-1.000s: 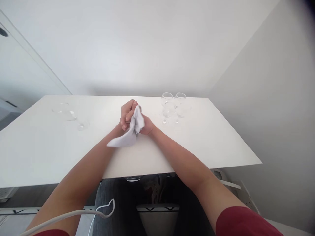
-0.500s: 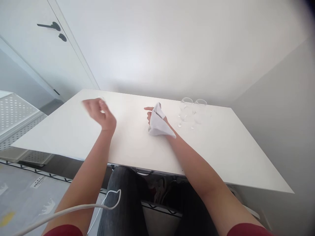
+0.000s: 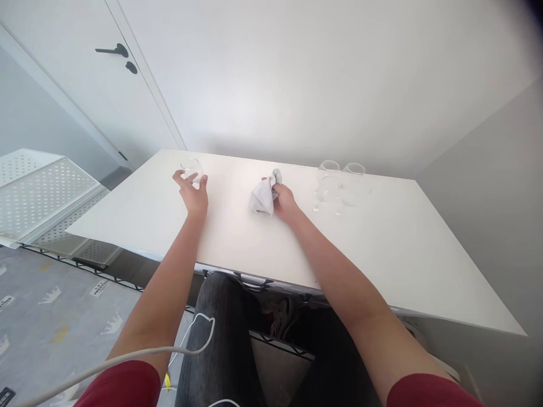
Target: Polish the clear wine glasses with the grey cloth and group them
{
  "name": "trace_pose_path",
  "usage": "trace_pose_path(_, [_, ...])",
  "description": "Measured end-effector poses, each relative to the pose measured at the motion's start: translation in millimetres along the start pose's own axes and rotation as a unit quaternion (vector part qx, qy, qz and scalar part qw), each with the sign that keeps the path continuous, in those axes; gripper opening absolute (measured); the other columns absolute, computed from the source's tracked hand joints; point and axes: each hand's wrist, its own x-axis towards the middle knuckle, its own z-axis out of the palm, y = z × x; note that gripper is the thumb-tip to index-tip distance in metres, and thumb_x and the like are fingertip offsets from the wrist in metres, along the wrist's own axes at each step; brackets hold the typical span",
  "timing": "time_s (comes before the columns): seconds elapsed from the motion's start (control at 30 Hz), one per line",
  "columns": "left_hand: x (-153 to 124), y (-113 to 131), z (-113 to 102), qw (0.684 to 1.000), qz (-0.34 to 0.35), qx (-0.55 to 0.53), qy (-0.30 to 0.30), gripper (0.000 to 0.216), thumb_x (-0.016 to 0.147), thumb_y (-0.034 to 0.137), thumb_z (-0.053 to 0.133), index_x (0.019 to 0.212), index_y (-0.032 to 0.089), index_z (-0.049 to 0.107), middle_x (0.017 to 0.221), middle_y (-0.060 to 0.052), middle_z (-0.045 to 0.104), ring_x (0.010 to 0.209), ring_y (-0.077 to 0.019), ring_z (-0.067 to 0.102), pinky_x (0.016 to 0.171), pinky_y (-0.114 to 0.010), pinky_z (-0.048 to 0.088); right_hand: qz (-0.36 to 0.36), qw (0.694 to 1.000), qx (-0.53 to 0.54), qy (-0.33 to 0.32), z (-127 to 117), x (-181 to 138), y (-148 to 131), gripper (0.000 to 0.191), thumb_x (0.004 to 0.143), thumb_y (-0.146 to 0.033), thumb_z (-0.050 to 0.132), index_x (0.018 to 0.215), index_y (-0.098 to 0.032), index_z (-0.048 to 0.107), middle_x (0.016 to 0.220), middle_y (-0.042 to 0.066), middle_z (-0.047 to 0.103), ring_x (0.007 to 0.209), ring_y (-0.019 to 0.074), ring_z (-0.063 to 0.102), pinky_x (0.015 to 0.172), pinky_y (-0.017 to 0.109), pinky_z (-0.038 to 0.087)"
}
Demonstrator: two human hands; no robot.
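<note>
Head view, seated at the white counter (image 3: 382,254). My left hand (image 3: 193,195) reaches toward the far left part of the counter, fingers spread around a clear glass (image 3: 192,168) that stands near the far edge; the fingertips look to be at its sides, but I cannot tell whether they grip it. My right hand (image 3: 283,199) rests near the middle of the counter, toward the far edge, fingers pressed around a bunched white cloth (image 3: 263,195) that touches the surface. Further right along the far edge stands a group of clear glasses (image 3: 337,183), close together and apart from both hands. A white perforated rack (image 3: 46,192) stands beyond the counter's left edge.
</note>
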Motion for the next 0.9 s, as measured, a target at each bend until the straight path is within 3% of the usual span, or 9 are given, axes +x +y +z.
trace_pose_path(0.07, [-3.8,5.2,0.0,0.999,0.036,-0.012,0.005,0.049,0.101,0.033,0.060,0.142,0.026,0.035,0.126,-0.012,0.071,0.107,-0.0220,0.072,0.098,-0.039,0.054,-0.011,0.999,-0.038,-0.006,-0.2,-1.1,0.0,0.031,0.078,-0.048,0.079,0.096,-0.023,0.074,0.077,0.002,0.068,0.084,0.0207,0.065,0.072,0.030,0.052])
trace_pose_path(0.13, [-11.6,14.0,2.4,0.997,0.082,-0.014,0.001,0.053,0.100,0.033,0.062,0.146,0.026,0.036,0.124,-0.010,0.072,0.095,-0.0185,0.072,0.090,-0.034,0.055,-0.085,0.991,-0.098,0.015,-1.7,-1.9,0.2,0.036,0.081,-0.057,0.077,0.093,-0.024,0.074,0.081,0.003,0.069,0.087,0.0214,0.065,0.076,0.032,0.052])
trace_pose_path(0.23, [-29.8,30.1,11.1,0.990,0.135,-0.004,-0.044,0.062,0.095,0.035,0.070,0.150,0.026,0.041,0.123,-0.008,0.073,0.089,-0.0178,0.069,0.083,-0.032,0.055,-0.255,0.937,-0.212,0.113,-6.3,-1.7,0.5,0.033,0.092,-0.056,0.064,0.088,-0.024,0.069,0.085,0.002,0.067,0.090,0.0208,0.063,0.083,0.033,0.051])
trace_pose_path(0.33, [-47.7,41.6,22.8,0.975,0.185,0.022,-0.123,0.063,0.094,0.039,0.074,0.150,0.029,0.047,0.124,-0.007,0.074,0.089,-0.0191,0.069,0.087,-0.035,0.056,-0.327,0.890,-0.272,0.164,-10.8,0.3,0.7,0.024,0.098,-0.045,0.053,0.094,-0.024,0.065,0.091,0.002,0.068,0.090,0.0205,0.063,0.087,0.034,0.051])
trace_pose_path(0.47, [-59.3,46.3,34.3,0.940,0.263,0.101,-0.193,0.055,0.093,0.045,0.077,0.143,0.030,0.061,0.121,-0.007,0.077,0.090,-0.0214,0.072,0.095,-0.038,0.053,-0.343,0.899,-0.249,0.112,-10.6,2.0,1.9,0.020,0.097,-0.037,0.051,0.102,-0.024,0.065,0.101,0.003,0.072,0.097,0.0215,0.066,0.094,0.036,0.053])
trace_pose_path(0.63, [-59.0,41.9,37.8,0.930,0.245,0.185,-0.203,0.057,0.091,0.050,0.078,0.143,0.031,0.065,0.113,-0.006,0.081,0.084,-0.0248,0.074,0.073,-0.035,0.051,-0.367,0.888,-0.278,-0.013,-2.8,-6.5,5.1,0.027,0.090,-0.030,0.059,0.114,-0.024,0.069,0.117,0.005,0.075,0.111,0.0249,0.068,0.103,0.039,0.053])
trace_pose_path(0.8, [-57.7,30.1,37.9,0.921,0.280,0.198,-0.185,0.057,0.093,0.056,0.072,0.142,0.028,0.067,0.101,-0.008,0.083,0.078,-0.0258,0.074,0.068,-0.035,0.047,-0.286,0.894,-0.340,-0.060,-4.4,-18.4,1.9,0.045,0.097,-0.041,0.059,0.141,-0.032,0.056,0.132,0.004,0.070,0.117,0.0253,0.068,0.111,0.044,0.051])
trace_pose_path(0.9, [-59.4,27.2,35.5,0.894,0.347,0.181,-0.217,0.051,0.099,0.056,0.063,0.140,0.027,0.069,0.107,-0.010,0.083,0.071,-0.0227,0.071,0.069,-0.036,0.047,-0.244,0.896,-0.358,-0.095,-9.8,-20.3,-1.9,0.050,0.097,-0.039,0.055,0.147,-0.033,0.052,0.145,0.003,0.064,0.133,0.0261,0.060,0.122,0.047,0.044])
